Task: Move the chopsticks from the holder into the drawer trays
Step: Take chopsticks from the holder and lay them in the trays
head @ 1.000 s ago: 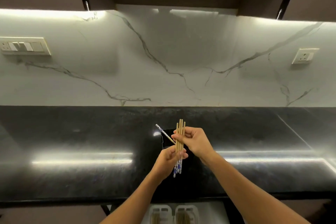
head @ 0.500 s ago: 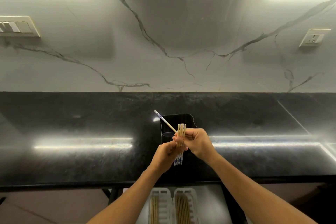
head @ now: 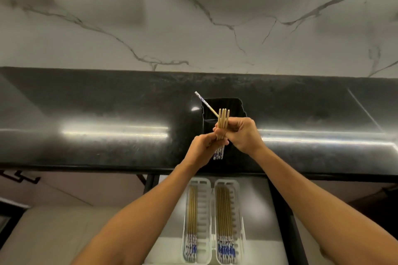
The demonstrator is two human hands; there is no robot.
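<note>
I pinch a bundle of chopsticks (head: 223, 123) in both grips, right hand (head: 241, 133) above left hand (head: 203, 146), squaring their ends over the holder (head: 224, 112) near the desk (head: 107, 114) front edge, above the drawer trays (head: 205, 211).

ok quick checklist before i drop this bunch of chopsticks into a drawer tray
1. Bundle held: ok. Both the left hand and right hand have a grip on the bundle of chopsticks.
2. Bundle aligned: ok, plain tips up, patterned ends down.
3. Holder emptied: not ok. One stray chopstick leans out of the black holder.
4. Drawer open: ok, both trays in view.
5. Space in the left tray: ok, slots free on its right side.
6. Space in the right tray: cannot tell, looks fuller.
</note>
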